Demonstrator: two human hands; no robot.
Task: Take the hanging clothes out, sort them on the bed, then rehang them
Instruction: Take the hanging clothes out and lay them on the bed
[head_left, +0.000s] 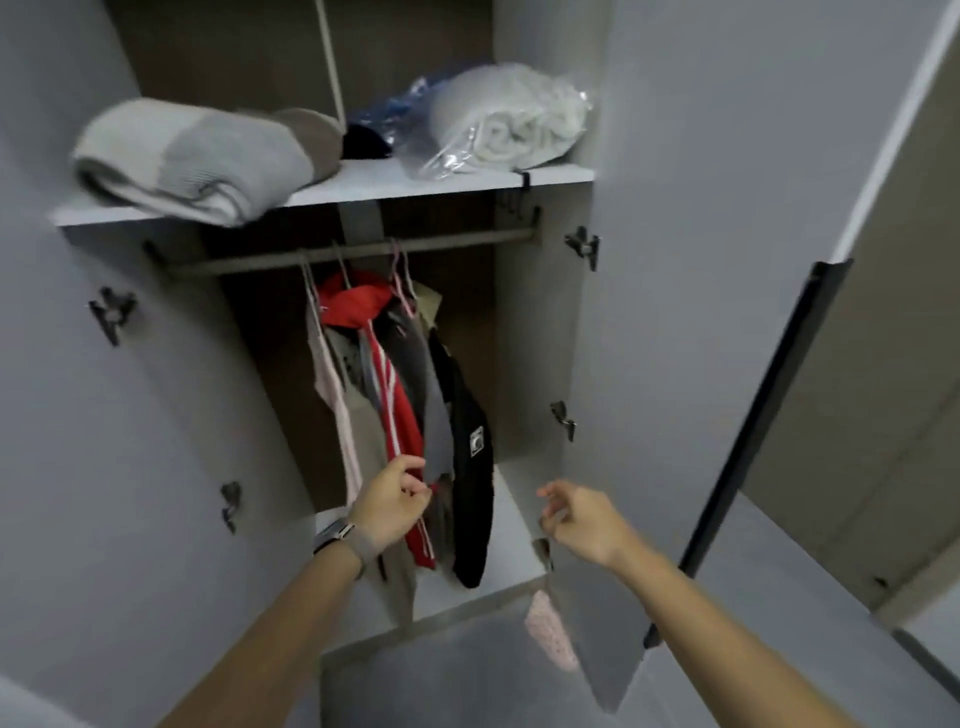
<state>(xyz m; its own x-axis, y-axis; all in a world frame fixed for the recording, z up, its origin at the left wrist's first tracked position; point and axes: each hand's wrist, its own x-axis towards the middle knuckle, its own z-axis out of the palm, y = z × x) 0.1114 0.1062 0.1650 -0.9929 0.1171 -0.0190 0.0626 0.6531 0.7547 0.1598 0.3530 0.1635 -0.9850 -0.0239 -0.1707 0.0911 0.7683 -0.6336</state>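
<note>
I see my left hand, a grey-strapped watch on its wrist, with loosely curled fingers at the lower edge of the hanging clothes; motion blur keeps me from telling whether it pinches the grey cloth or only touches it. My right hand hovers released, fingers loosely bent, near the open right wardrobe door, holding nothing. The clothes, a red white-striped jacket, a black garment and pale pieces, hang bunched on the grey metal rail, overlapping so I cannot count them. Farther up, a folded grey blanket and a bagged white towel sit on the white shelf.
</note>
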